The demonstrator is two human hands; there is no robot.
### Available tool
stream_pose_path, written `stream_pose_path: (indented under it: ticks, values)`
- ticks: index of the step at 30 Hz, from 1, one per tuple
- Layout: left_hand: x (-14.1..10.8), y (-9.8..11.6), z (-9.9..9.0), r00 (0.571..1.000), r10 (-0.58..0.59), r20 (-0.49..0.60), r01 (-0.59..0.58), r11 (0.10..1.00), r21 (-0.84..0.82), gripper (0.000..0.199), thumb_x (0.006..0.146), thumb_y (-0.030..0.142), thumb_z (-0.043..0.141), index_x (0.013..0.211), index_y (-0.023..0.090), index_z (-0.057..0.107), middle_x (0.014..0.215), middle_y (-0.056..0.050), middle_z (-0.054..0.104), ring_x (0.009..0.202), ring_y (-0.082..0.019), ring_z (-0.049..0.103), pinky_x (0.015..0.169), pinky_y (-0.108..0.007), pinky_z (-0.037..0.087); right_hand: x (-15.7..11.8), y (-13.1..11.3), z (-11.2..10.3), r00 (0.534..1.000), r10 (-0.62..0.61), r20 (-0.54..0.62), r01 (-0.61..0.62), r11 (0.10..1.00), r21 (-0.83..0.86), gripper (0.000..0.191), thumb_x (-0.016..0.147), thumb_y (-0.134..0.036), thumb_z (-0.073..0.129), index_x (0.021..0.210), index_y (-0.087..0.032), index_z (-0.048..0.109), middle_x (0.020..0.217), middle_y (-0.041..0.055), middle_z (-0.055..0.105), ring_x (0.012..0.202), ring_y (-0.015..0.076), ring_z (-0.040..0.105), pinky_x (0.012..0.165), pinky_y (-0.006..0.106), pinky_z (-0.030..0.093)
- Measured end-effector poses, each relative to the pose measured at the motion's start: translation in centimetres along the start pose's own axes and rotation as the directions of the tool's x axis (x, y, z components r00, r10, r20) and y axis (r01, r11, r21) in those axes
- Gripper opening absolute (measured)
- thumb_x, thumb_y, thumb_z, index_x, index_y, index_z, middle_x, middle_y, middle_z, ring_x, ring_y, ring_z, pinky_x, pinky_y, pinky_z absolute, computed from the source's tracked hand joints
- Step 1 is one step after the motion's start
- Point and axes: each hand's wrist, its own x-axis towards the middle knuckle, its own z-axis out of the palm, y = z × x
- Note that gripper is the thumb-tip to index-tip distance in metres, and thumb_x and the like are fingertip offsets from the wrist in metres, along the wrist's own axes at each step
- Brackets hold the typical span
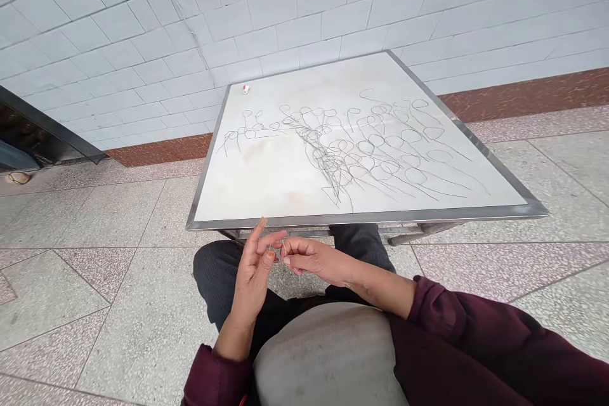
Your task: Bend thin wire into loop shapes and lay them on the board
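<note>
My left hand [252, 269] is raised in front of my lap, just below the table's near edge. Its index finger points up while the thumb and another finger pinch a thin wire. Close beside it, my right hand [314, 260] has thumb and fingers closed on the same thin wire [284, 245], which curves between the two hands. Much of this wire is hidden by the fingers. Many looped thin wires [371, 152] lie spread over the white tabletop [252, 193], with a denser tangle [333, 168] near its middle.
A grey metal rim [366, 219] borders the table. A small red and white object [246, 89] sits at its far left corner. Behind stands a white tiled wall [304, 9]. Stone tiles [128, 304] cover the floor, and a dark opening [38, 133] is at left.
</note>
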Motion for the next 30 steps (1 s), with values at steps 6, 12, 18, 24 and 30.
stream_pose_path:
  ticks: [6,12,18,24,30]
  values:
    - [-0.1,-0.7,0.5,1.000,-0.001,-0.028,-0.002,0.995,-0.103,0.051,0.092,0.031,0.053,0.141,0.028,0.040,0.108,-0.006,0.063,0.100,-0.017,0.055,0.090,-0.033,0.044,-0.1,-0.2,0.2,1.000,0.004,-0.001,-0.004,1.000,-0.020,0.020,0.081,-0.033,0.065,0.078,-0.018,0.053,0.073,-0.0033,0.049,0.062,0.0091,0.041,0.060,0.024,0.032]
    - [0.2,-1.1,0.7,0.993,-0.075,-0.091,0.051,0.969,-0.240,0.046,0.090,0.029,0.057,0.135,0.025,0.049,0.105,-0.006,0.067,0.094,-0.014,0.058,0.091,-0.030,0.043,0.3,0.5,0.5,0.999,-0.015,-0.035,0.013,0.998,-0.064,0.016,0.082,-0.030,0.061,0.078,-0.019,0.051,0.067,-0.0043,0.046,0.061,0.0100,0.039,0.060,0.024,0.032]
    - [0.1,-1.2,0.8,0.982,-0.119,-0.147,0.073,0.955,-0.286,0.044,0.092,0.033,0.054,0.135,0.024,0.049,0.112,-0.008,0.066,0.095,-0.014,0.059,0.089,-0.029,0.044,0.4,0.7,0.7,0.993,-0.017,-0.114,0.004,0.994,-0.112,0.018,0.083,-0.032,0.059,0.076,-0.019,0.048,0.063,-0.0057,0.044,0.058,0.0097,0.039,0.059,0.024,0.031]
    - [0.2,-1.4,0.6,0.968,-0.112,-0.226,0.063,0.974,-0.215,0.046,0.083,0.027,0.066,0.128,0.023,0.055,0.098,-0.004,0.066,0.086,-0.012,0.059,0.077,-0.024,0.046,0.6,0.6,0.3,0.986,-0.028,-0.163,0.012,0.995,-0.097,0.023,0.081,-0.037,0.062,0.076,-0.019,0.049,0.064,-0.0059,0.045,0.058,0.0090,0.039,0.058,0.023,0.031]
    - [0.6,-1.1,1.1,0.956,-0.166,-0.241,0.139,0.982,-0.125,0.053,0.080,0.031,0.068,0.131,0.023,0.052,0.094,-0.002,0.066,0.075,-0.010,0.057,0.068,-0.022,0.046,1.3,0.2,-0.3,0.974,-0.081,-0.213,0.041,0.982,-0.183,0.024,0.082,-0.041,0.062,0.080,-0.018,0.054,0.071,-0.0040,0.050,0.061,0.0092,0.043,0.061,0.024,0.035]
